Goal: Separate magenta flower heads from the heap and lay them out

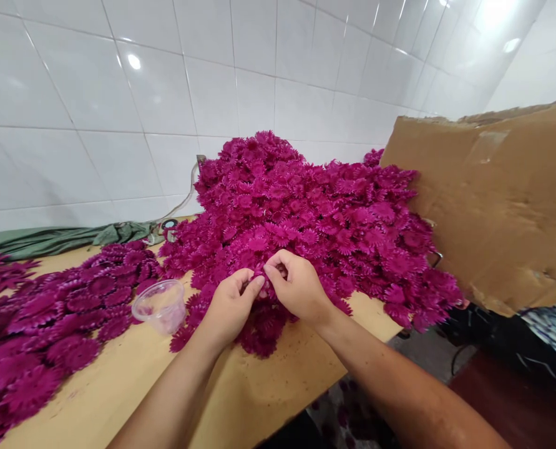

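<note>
My left hand [235, 305] and my right hand [299, 284] meet at the front of a large heap of magenta flowers [301, 206]. Thumb and fingers of each are pinched together on a small magenta flower [259, 273] between them. Most of that flower is hidden by the fingertips. Left of my left hand, a clear plastic cup [160, 305] stands tilted-looking on the tabletop, close to the heap.
Stacked magenta flowers [48, 324] spread over the left of the brown table [278, 393]. A cardboard sheet [502, 199] rises at the right, beside the heap. Green cloth [81, 237] lies along the tiled wall [132, 93], with a cable [187, 196] running down near it.
</note>
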Action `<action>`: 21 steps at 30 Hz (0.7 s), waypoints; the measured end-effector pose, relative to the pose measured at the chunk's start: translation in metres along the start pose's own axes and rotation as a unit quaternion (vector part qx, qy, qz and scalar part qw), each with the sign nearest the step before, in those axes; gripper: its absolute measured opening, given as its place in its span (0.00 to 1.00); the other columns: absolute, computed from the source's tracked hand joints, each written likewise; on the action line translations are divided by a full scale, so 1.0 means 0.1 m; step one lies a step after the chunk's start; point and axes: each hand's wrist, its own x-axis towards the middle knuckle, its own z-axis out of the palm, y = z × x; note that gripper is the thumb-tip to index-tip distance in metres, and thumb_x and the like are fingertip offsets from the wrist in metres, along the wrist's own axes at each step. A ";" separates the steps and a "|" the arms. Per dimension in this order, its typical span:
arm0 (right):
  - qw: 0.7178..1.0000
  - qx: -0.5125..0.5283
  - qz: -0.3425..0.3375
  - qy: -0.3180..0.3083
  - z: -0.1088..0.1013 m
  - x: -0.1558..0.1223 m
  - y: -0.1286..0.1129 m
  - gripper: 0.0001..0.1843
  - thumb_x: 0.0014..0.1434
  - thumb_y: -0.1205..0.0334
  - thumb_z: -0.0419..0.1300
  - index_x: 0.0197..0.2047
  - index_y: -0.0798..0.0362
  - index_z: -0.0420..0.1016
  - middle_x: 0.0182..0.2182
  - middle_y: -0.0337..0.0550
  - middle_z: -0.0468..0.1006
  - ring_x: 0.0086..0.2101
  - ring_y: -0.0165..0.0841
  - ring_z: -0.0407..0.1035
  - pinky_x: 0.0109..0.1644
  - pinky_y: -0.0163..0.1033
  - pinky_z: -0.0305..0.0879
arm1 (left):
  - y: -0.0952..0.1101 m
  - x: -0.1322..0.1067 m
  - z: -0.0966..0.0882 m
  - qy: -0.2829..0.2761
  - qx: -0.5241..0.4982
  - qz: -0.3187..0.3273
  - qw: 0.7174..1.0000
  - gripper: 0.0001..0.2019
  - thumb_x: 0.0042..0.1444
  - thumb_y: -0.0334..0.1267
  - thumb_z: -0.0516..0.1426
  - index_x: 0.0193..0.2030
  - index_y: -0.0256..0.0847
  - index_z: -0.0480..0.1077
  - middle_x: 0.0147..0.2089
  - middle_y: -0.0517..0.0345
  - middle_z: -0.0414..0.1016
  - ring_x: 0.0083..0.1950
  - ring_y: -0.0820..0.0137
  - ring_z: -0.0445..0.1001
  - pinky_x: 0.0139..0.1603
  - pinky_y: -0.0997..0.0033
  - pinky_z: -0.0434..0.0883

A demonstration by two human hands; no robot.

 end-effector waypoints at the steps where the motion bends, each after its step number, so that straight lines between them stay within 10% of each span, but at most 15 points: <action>1: 1.000 -0.012 -0.007 0.015 0.00 0.03 0.01 0.06 0.52 0.66 0.53 0.25 0.54 0.67 0.22 0.38 0.71 0.23 0.28 0.63 0.30 0.34 0.59 | 0.00 0.00 0.01 0.011 0.014 0.012 1.000 0.14 0.45 0.48 0.54 0.21 0.40 0.59 0.19 0.67 0.58 0.22 0.76 0.55 0.25 0.76 0.56; 7: 0.970 -0.088 0.092 0.208 -0.34 0.52 0.26 0.08 0.52 0.70 0.48 0.26 0.54 0.66 0.24 0.44 0.72 0.29 0.35 0.67 0.38 0.41 0.63 | 0.00 -0.08 0.02 0.006 0.036 0.024 0.999 0.13 0.46 0.45 0.53 0.19 0.41 0.59 0.19 0.65 0.59 0.23 0.75 0.59 0.26 0.75 0.58; 13: 0.985 -0.131 -0.011 0.109 -0.48 0.56 0.25 0.13 0.48 0.73 0.55 0.39 0.58 0.70 0.45 0.55 0.72 0.44 0.40 0.66 0.51 0.46 0.59 | -0.01 -0.05 -0.03 0.013 -0.024 -0.021 0.999 0.12 0.42 0.47 0.55 0.22 0.39 0.64 0.20 0.62 0.66 0.22 0.75 0.61 0.24 0.76 0.57; 21: 0.991 -0.018 -0.129 -0.022 -0.21 -0.04 -0.09 0.04 0.53 0.66 0.56 0.34 0.54 0.71 0.33 0.44 0.74 0.37 0.34 0.66 0.45 0.42 0.63 | 0.00 -0.05 -0.01 0.026 0.042 -0.021 0.999 0.16 0.45 0.48 0.54 0.16 0.40 0.59 0.15 0.67 0.55 0.18 0.78 0.51 0.20 0.76 0.50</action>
